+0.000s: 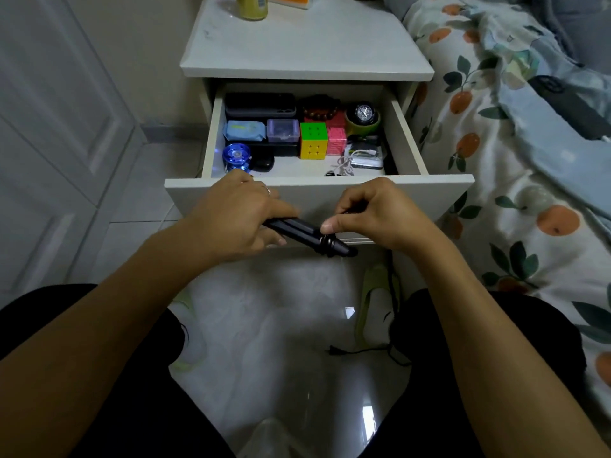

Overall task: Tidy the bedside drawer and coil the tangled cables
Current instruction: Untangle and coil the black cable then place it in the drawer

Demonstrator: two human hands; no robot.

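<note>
A: Left hand grips long black plastic styling tool; right hand pinches its black cord, just before open white drawer.

B: Likely steadying it to wrap. White tangled cable sits inside, front.

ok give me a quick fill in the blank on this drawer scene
1. The drawer is pulled ____.
2. Both hands hold a ____ device in front of it.
3. The cube has a green top and a ____ front.
4. The white cable lies in the drawer's front ____ corner.

Answers: open; black; yellow; right
</note>
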